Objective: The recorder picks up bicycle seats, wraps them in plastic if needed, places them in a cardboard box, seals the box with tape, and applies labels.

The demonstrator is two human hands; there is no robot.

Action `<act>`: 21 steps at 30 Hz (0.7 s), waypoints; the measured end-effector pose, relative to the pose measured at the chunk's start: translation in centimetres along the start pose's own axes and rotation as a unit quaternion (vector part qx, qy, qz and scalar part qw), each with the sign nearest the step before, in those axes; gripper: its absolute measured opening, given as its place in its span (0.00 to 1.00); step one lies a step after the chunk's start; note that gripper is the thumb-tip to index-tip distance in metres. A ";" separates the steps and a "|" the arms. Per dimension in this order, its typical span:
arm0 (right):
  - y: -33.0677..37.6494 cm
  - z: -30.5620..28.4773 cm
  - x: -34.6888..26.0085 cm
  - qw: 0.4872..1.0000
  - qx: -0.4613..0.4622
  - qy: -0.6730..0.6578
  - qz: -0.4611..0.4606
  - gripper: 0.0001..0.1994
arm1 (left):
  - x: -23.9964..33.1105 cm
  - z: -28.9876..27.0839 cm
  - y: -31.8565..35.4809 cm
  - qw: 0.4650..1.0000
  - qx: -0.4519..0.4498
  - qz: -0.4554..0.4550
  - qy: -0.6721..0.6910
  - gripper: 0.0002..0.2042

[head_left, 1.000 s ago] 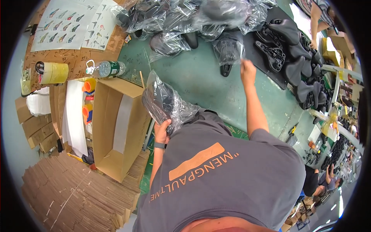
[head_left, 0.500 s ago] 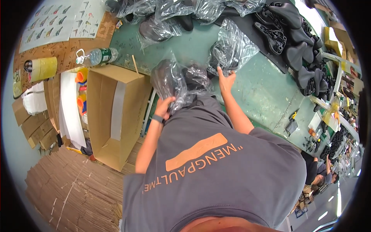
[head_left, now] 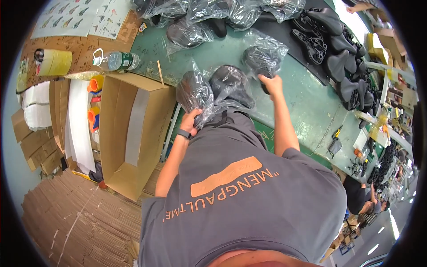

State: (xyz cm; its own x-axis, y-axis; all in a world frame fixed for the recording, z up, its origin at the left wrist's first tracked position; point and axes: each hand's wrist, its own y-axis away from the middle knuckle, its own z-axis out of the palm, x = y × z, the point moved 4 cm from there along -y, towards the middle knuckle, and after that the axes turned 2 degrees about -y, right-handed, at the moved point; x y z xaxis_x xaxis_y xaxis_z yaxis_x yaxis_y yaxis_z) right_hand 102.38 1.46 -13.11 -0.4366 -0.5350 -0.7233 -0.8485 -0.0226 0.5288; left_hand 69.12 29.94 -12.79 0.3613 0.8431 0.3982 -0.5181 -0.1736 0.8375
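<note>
My left hand [head_left: 190, 122] is closed around the near end of a dark bicycle saddle [head_left: 194, 91] in a clear plastic bag. Right beside it, at the bench edge in front of my body, another bagged black saddle [head_left: 231, 83] lies untouched by my fingers. My right hand [head_left: 272, 86] grips the narrow nose of a third bagged saddle [head_left: 261, 58], whose wide end points away from me over the green bench [head_left: 307, 113]. Plastic film partly hides the saddles' outlines.
More bagged saddles [head_left: 189, 33] lie along the bench's far side. Unwrapped black saddles [head_left: 338, 66] are heaped at the right. An open cardboard box [head_left: 116, 129] stands left of me, near a plastic bottle [head_left: 118, 61]. Flattened cardboard [head_left: 75, 213] is stacked at lower left.
My right hand has shifted a little right and now grips its saddle by the nose, the saddle turned wide end away. The middle saddle shows more fully. My left hand keeps its hold.
</note>
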 end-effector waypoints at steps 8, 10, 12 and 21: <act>5.7 -4.9 0.4 0.914 0.088 0.387 -0.088 0.61 | 3.3 -1.8 7.1 0.997 -0.044 0.070 -0.004 0.25; 3.0 -3.1 5.5 0.940 0.067 0.334 0.000 0.61 | 5.1 -1.0 10.0 0.992 -0.085 0.080 0.052 0.26; 0.0 -2.1 7.9 0.969 0.046 0.241 0.045 0.48 | 5.9 -2.1 11.9 0.982 -0.118 0.081 0.121 0.27; 14.2 9.3 -11.4 0.901 -0.343 -0.267 0.004 0.18 | 7.4 -18.0 20.4 0.919 -0.120 0.277 0.254 0.34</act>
State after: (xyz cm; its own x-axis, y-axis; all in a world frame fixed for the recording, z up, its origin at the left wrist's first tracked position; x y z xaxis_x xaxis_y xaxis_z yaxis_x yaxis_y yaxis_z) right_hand 92.52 15.10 -1.45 -0.6796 -0.0588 -0.7312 -0.5400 -0.6346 0.5529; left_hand 47.30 41.82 0.54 -0.3855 0.7991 0.4613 -0.6921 -0.5810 0.4282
